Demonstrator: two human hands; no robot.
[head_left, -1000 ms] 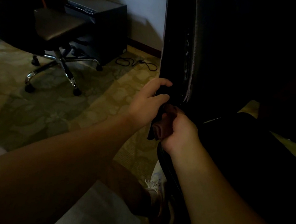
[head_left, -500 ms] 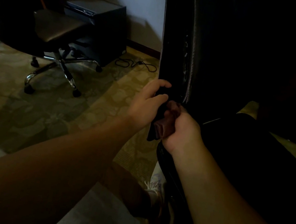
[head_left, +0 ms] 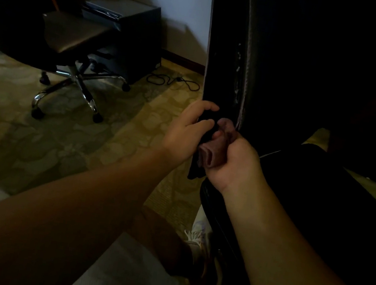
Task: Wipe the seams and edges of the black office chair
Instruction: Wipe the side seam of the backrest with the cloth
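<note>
The black office chair [head_left: 292, 60] fills the right half of the view, its tall backrest upright and its seat [head_left: 330, 212] below. A pale worn seam [head_left: 246, 78] runs down the backrest's left edge. My right hand [head_left: 235, 164] is closed on a bunched pinkish-brown cloth [head_left: 215, 146], pressed against the bottom of that seam where backrest meets seat. My left hand [head_left: 185, 134] grips the backrest's lower left edge beside it, fingers curled round the black material. The room is dim.
A second office chair [head_left: 71, 37] on a chrome wheeled base stands at the back left. Behind it is a dark low cabinet [head_left: 131, 26], with a black cable [head_left: 174, 81] on the patterned carpet. My knee and a white shoe [head_left: 197, 239] are below the hands.
My right hand with the cloth has edged slightly up along the seam. The left hand keeps its hold on the backrest's edge.
</note>
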